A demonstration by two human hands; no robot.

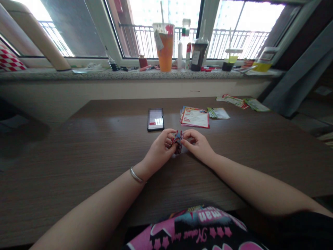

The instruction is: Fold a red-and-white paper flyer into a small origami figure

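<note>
A small red, white and blue object with a dark lower part (178,147) is held between my hands above the brown table; it looks like a little toy figure, but its exact kind is too small to tell. My left hand (162,147) is closed on its left side, the thumb in front of it. From the other side, my right hand (199,144) pinches at its upper right edge with thumb and index finger. The curled fingers partly hide the object. A silver bangle (135,174) is on my left wrist.
Beyond my hands lie a phone (155,119), a stack of printed cards (195,117) and green-edged cards (218,113). More cards (235,100) are at the far right. On the windowsill (91,74) stand an orange drink cup (165,48), a dark drink cup (199,55) and several bottles.
</note>
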